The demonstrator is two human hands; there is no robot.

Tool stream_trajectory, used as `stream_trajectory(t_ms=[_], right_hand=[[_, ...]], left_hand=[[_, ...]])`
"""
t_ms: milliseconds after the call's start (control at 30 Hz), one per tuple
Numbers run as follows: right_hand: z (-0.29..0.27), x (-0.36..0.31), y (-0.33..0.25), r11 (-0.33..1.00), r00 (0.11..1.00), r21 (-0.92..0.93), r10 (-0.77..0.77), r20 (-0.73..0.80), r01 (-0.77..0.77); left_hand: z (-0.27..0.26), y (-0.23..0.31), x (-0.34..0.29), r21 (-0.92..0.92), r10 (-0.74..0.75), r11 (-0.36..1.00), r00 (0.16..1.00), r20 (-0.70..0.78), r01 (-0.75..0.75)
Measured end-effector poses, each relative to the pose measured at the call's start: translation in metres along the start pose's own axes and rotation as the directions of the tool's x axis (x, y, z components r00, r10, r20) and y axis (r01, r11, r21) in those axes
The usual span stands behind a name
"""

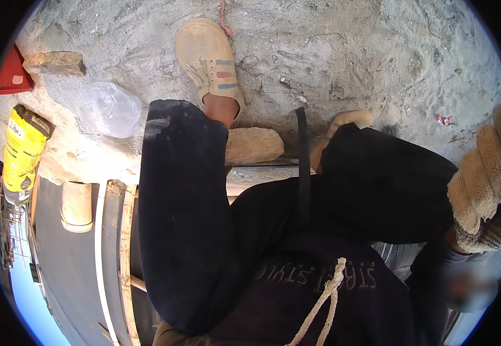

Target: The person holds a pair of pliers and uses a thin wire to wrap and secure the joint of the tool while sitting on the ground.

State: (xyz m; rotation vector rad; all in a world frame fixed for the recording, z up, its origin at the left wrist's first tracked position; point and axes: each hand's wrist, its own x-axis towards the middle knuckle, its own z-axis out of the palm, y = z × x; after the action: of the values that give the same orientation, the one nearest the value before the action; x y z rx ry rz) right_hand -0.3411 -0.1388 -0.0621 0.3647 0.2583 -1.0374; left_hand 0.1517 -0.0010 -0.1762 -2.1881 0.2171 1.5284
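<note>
At the right edge, my right hand (481,187) wears a pale knitted work glove with a speckled palm. Its fingers are bent in toward the palm, and whatever they may hold is hidden. My left hand does not show. A dark, flat strip (303,155) runs from the ground up between my legs, apart from the gloved hand. Nearest that hand is my right leg in black trousers (388,184). A tan piece of material (175,336) shows at the lower edge, too little of it to name.
Sandy ground (331,63) carries a stone block (254,145) by my tan shoe (207,57) and another block (54,63) at far left. Also left are a crumpled clear plastic bag (109,109), a yellow sack (23,153), a red object (13,72) and wooden poles (127,248).
</note>
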Motion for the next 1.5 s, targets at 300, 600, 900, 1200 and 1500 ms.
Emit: stream_trajectory(t_ms=[300, 600, 900, 1200, 1500], right_hand=[[-0.016, 0.014, -0.022, 0.968, 0.961, -0.011, 0.251, 0.114, -0.252], [-0.005, 0.015, -0.004, 0.987, 0.983, 0.008, 0.159, 0.095, -0.160], [0.017, -0.001, 0.011, 1.000, 0.997, -0.004, 0.006, 0.078, -0.005], [0.064, -0.016, 0.040, 0.947, 0.945, -0.011, -0.318, 0.073, 0.320], [0.158, -0.041, 0.080, 0.879, 0.875, 0.021, -0.471, -0.112, 0.476]], left_hand=[[0.013, -0.026, -0.011, -0.004, -0.019, 1.000, 1.000, 0.009, 0.019], [0.005, -0.039, -0.024, 0.035, -0.066, 0.997, 0.998, 0.005, 0.066], [-0.012, -0.031, -0.025, 0.066, -0.030, 0.997, 1.000, 0.000, 0.030], [-0.046, 0.021, -0.015, 0.085, 0.148, 0.985, 0.988, 0.046, -0.151], [-0.069, 0.151, 0.008, 0.059, 0.522, 0.831, 0.811, 0.263, -0.554]])
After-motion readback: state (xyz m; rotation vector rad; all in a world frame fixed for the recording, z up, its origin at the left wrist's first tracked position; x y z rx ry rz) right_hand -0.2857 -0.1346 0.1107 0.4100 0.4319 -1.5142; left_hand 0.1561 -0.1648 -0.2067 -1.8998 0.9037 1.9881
